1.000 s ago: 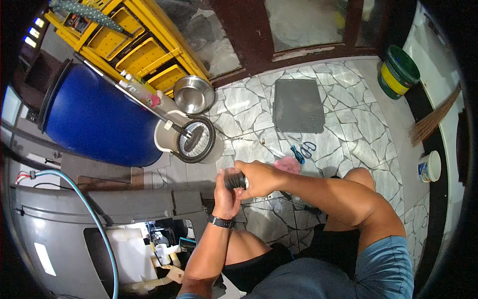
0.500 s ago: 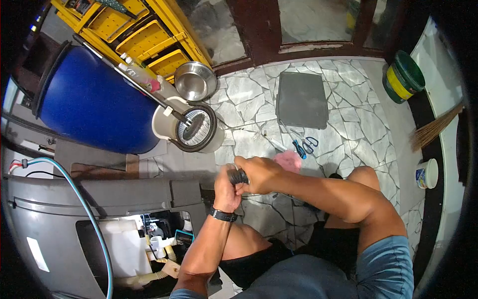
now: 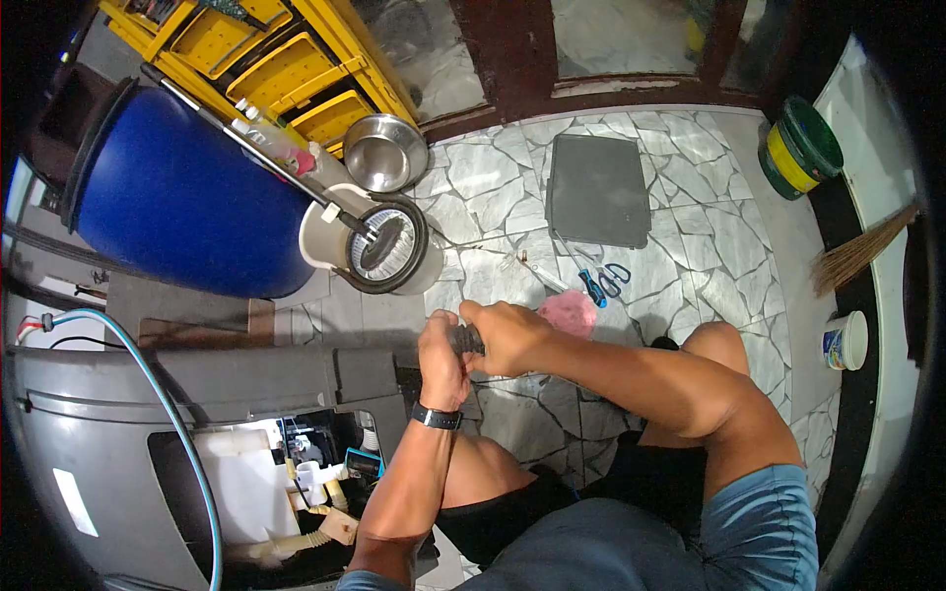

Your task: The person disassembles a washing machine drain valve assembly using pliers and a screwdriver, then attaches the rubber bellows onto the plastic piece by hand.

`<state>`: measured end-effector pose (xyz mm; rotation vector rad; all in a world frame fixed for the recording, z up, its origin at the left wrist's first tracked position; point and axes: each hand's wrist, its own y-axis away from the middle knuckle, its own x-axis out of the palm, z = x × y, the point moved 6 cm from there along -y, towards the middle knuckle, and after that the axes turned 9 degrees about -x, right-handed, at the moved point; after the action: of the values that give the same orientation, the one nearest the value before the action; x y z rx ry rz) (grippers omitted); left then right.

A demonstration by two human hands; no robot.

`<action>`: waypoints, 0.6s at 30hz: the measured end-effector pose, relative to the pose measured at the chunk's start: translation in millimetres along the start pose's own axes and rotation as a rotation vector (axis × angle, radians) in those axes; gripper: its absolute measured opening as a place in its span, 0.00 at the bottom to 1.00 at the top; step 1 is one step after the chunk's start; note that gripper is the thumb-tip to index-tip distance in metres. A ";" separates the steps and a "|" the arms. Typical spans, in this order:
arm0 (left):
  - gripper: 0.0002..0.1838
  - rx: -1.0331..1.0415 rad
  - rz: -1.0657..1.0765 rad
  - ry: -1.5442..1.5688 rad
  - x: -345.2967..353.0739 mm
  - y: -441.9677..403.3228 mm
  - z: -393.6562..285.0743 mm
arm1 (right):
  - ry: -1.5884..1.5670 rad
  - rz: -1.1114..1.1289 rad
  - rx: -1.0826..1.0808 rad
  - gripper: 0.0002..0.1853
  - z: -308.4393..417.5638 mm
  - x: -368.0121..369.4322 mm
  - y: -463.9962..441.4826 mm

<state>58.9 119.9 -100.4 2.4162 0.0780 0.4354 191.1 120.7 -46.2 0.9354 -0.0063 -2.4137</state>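
Both hands meet around a small dark ribbed part [image 3: 466, 341] in front of my knees. My left hand [image 3: 442, 362], with a black watch on the wrist, is wrapped round its left side. My right hand [image 3: 506, 340] grips it from the right, fingers closed over it. Most of the part is hidden by the fingers. To the lower left, a grey machine housing [image 3: 266, 379] lies with an opening that shows white and cream pipes [image 3: 315, 485]. Beyond my hands, a pink cloth [image 3: 568, 314], a blue-handled screwdriver [image 3: 593, 287] and scissors [image 3: 615, 280] rest on the tiled floor.
A grey flat panel [image 3: 598, 191] lies farther out. At the left are a blue barrel [image 3: 187, 197], a mop bucket [image 3: 325, 231], a steel bowl [image 3: 385, 155] and yellow steps [image 3: 296, 74]. A green bucket [image 3: 801, 148], a broom [image 3: 862, 251] and a white tub [image 3: 845, 341] stand right.
The hands have shifted slightly up and left, and the fingers cover more of the dark part than a second ago. The head view has moved a little.
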 end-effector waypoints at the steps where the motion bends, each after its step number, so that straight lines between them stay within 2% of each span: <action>1: 0.14 0.000 0.004 -0.004 2.4 -0.9 -0.3 | -0.001 -0.005 0.002 0.31 -2.0 0.8 0.3; 4: 0.15 0.085 -0.040 -0.128 -1.9 -6.3 2.6 | 0.085 -0.074 -0.047 0.28 -3.4 8.2 0.7; 6: 0.16 0.265 0.029 -0.452 -2.6 -16.5 3.1 | 0.256 -0.087 -0.086 0.25 -0.2 11.3 -0.5; 7: 0.16 0.262 0.025 -0.454 -5.0 -13.9 2.4 | 0.252 -0.085 -0.087 0.25 -0.6 12.8 0.7; 9: 0.17 -0.040 0.112 -0.323 -4.2 -11.8 11.8 | 0.272 -0.107 -0.108 0.23 0.6 11.0 0.6; 10: 0.17 -0.042 0.116 -0.326 -5.2 -16.0 16.3 | 0.271 -0.110 -0.104 0.23 -0.7 10.9 2.2; 12: 0.19 0.161 0.010 -0.530 -13.1 -26.3 16.4 | 0.317 -0.125 -0.140 0.21 1.4 12.5 3.4; 13: 0.19 0.156 0.011 -0.526 -15.0 -30.8 22.1 | 0.318 -0.119 -0.137 0.21 -0.3 15.7 3.5; 15: 0.22 0.297 -0.092 -0.800 -16.0 -36.0 19.3 | 0.360 -0.126 -0.053 0.20 -5.8 18.2 -0.5; 16: 0.22 0.298 -0.099 -0.793 -21.2 -39.3 24.2 | 0.364 -0.120 -0.059 0.20 -5.8 22.1 0.4; 18: 0.22 0.533 -0.158 -1.027 -10.4 -35.9 11.8 | 0.363 -0.163 -0.039 0.22 -7.9 17.4 1.6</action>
<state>55.0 138.7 -134.6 2.8101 -0.0803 -1.0278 186.3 112.2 -62.7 1.3884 0.2587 -2.3419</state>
